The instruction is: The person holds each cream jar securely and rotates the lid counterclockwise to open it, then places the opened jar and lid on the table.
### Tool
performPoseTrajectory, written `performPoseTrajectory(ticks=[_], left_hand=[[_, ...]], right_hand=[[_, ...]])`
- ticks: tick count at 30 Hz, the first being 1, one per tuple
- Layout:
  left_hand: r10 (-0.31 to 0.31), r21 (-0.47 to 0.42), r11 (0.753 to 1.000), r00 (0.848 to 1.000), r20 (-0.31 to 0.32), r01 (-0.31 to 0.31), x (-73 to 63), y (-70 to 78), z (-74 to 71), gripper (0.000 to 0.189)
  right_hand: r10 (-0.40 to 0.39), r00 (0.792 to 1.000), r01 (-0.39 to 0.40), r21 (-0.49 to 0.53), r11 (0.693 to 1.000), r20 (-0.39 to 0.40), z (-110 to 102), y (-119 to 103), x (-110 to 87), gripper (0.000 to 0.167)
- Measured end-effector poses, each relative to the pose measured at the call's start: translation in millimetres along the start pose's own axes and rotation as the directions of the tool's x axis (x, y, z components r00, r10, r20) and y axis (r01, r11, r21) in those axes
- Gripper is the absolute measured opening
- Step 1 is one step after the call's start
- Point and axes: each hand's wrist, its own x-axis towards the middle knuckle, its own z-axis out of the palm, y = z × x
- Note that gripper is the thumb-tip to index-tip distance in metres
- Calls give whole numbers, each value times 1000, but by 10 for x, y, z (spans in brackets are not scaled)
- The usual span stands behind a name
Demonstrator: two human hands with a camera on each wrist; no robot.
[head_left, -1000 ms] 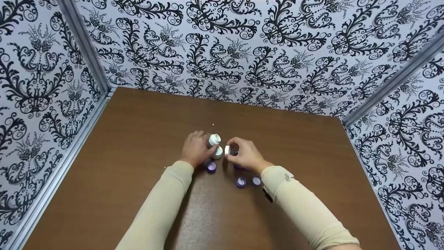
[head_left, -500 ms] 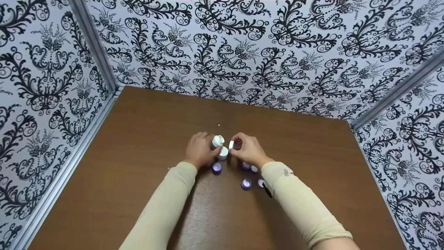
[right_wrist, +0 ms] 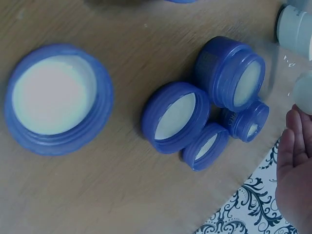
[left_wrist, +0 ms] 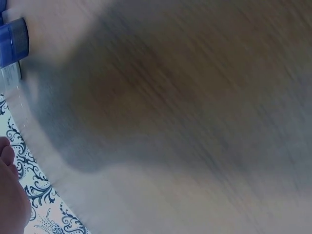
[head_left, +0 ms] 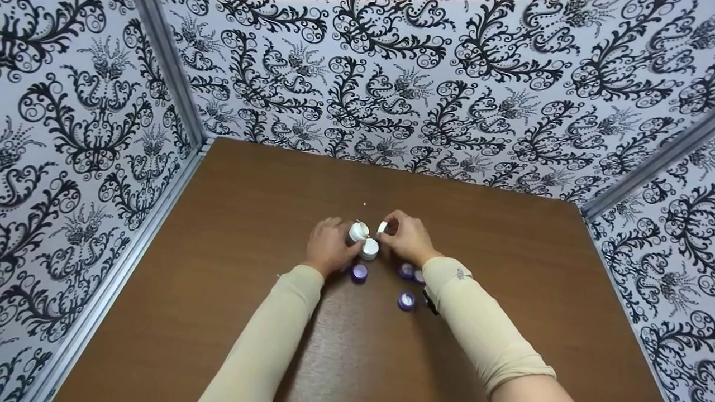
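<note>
Cap, round and white (head_left: 382, 227), is pinched by right hand (head_left: 408, 239); open-mouthed round white jar (head_left: 358, 232), gripped by left hand (head_left: 329, 244); white-topped round container (head_left: 369, 249), set alongside.

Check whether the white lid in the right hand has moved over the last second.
Yes: in the head view, the white lid has moved forward, closer to the table's back edge.

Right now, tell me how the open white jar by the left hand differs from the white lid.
The left hand grips the open white jar; the right hand pinches the white lid. The jar looks deeper, the lid thin. The jar's mouth faces the head camera; the lid shows nearly edge-on. Both are white.
</note>
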Motion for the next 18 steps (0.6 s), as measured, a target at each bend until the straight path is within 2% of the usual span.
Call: performPoseTrajectory(ticks=[5,10,18], left_hand=[[-8,-18,1000,1000,-2,8,-12,-1,2,48],[-1,16,1000,1000,25,0,-18,-6,25,52],[13,24,1000,1000,27,-14,-24,-12,23,49]], right_hand=[[16,1000,-15,-42,999,24,18,-5,38,35],[12,999,-9,-74,997,42,55,-6,75,35],[-35,998,38,-55,998,52,134,37,131,35]])
